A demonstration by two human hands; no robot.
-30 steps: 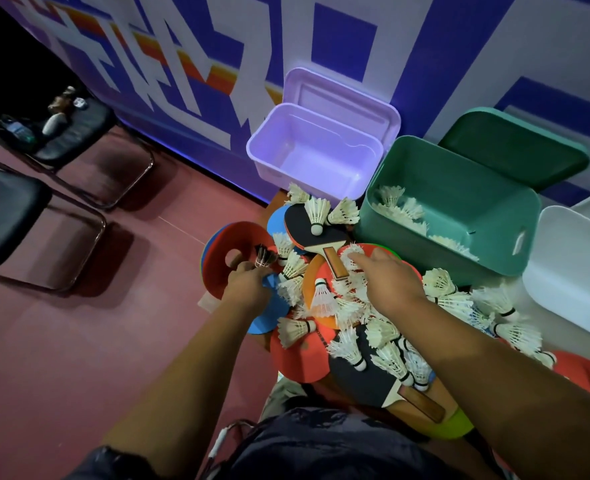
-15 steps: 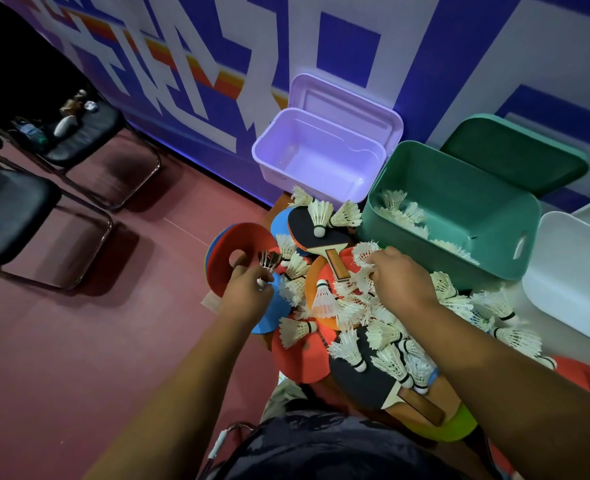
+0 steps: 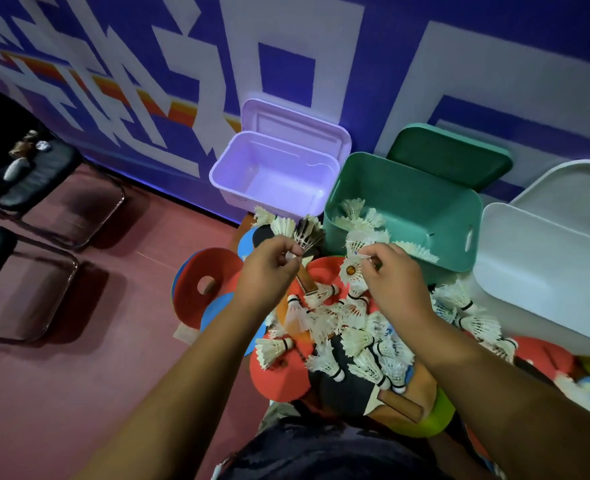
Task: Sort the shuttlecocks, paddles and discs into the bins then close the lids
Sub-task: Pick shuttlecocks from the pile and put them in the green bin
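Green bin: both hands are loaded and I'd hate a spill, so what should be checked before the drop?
1. Green bin open, green lid propped behind it: ok.
2. Room inside; binned shuttlecocks cover only part of its floor: ok.
3. Left hand pinches the dark shuttlecock: ok.
4. Right hand holds white shuttlecocks: ok; how many, cannot tell.
5. Hands above the bin's opening: not ok; both are short of it, over the pile.
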